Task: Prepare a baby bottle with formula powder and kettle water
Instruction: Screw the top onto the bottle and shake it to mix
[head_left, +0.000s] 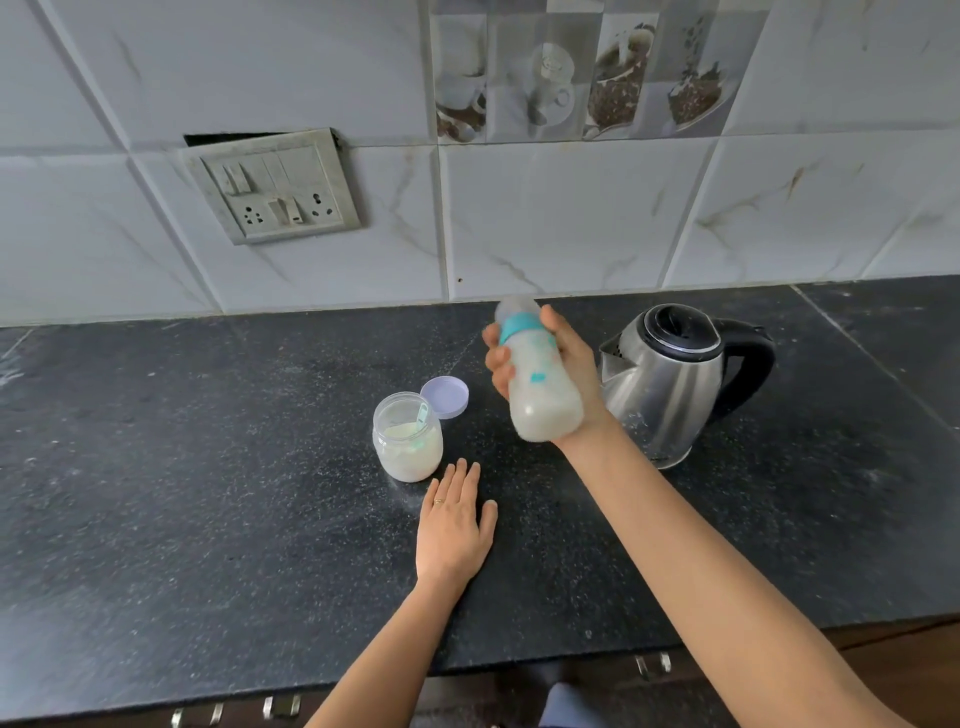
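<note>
Presently the right hand (558, 364) is closed around the bottle (537, 379), held clear above the counter (208, 467) at about 1 o'clock from the frame's centre. The bottle is tilted, its teal collar and capped teat pointing up toward the wall, its base toward the viewer; it is blurred, and milky liquid fills the lower body. Fingers wrap the left side, thumb and palm behind. The left hand (454, 525) lies flat and open on the counter, palm down, holding nothing, a ring on one finger. Just beyond its fingertips, at 11 o'clock, stands the open jar (408, 441) of powder with a teal scoop (422, 414) inside. The lid (445, 397) lies on the counter at the jar's 1 o'clock, touching or nearly so. A steel kettle (670, 379), lid shut, stands at 3 o'clock from the bottle, handle to the right.
</note>
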